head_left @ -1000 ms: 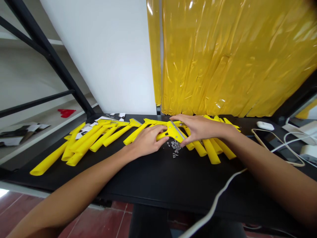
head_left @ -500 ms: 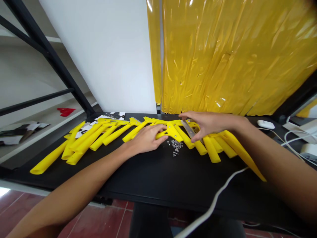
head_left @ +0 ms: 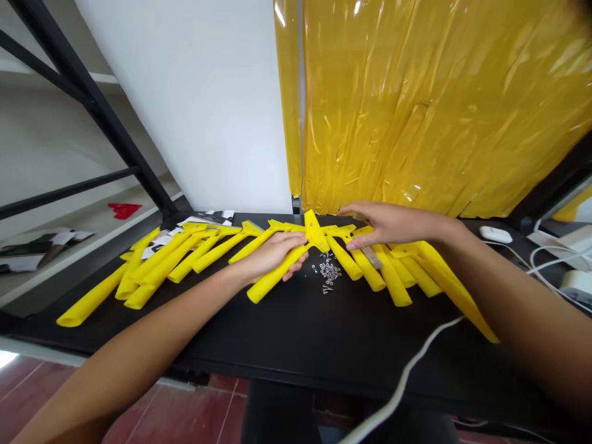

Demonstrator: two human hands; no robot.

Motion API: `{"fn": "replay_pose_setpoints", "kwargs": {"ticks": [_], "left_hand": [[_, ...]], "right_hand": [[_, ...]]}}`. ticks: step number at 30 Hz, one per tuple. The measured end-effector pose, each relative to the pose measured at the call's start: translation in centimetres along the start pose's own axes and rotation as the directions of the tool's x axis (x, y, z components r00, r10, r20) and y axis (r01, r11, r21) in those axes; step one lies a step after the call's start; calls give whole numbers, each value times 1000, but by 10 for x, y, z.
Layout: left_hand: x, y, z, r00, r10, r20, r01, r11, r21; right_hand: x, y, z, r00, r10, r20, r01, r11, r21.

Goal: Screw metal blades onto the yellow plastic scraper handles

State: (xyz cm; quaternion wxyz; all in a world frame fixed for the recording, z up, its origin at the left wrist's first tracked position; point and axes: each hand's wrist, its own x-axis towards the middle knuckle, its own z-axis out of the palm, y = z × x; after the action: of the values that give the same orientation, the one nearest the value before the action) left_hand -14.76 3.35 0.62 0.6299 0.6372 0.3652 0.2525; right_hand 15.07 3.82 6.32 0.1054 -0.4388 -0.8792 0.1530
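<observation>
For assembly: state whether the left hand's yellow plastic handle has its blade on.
Off: its head is bare; the steel blade lies apart.

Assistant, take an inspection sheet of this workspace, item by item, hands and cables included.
Surface: black tabletop, matte.
Job's things: yellow plastic scraper grips spread in a row; small metal screws loose in a heap; metal blade lying among the grips.
Clutter: printed papers behind the grips.
Hands: left hand closed around one grip; right hand open over the grips, near the blade.
Cables: white cable over the table's front edge.
Surroundings: yellow plastic curtain, white wall, black-framed shelving.
</observation>
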Motion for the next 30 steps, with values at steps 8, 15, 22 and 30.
{"fn": "replay_pose_setpoints", "kwargs": {"ticks": [8,15,22,30], "left_hand": [[10,-6,-3,914,-325,243,375,906,-198],[12,-11,-4,875,-358,326,431,882,-188],[13,-16,-7,849,-380,368,449,885,-124],[14,-20,-16,793,-397,463,479,875,-72]], "right_hand": [[15,-21,42,982,-184,-27,184,983,-13],[17,-24,50,977,-211,-7,211,977,22],[13,-33,46,985,-167,49,171,982,-84],[11,-41,42,982,-191,-3,188,966,-180]]}}
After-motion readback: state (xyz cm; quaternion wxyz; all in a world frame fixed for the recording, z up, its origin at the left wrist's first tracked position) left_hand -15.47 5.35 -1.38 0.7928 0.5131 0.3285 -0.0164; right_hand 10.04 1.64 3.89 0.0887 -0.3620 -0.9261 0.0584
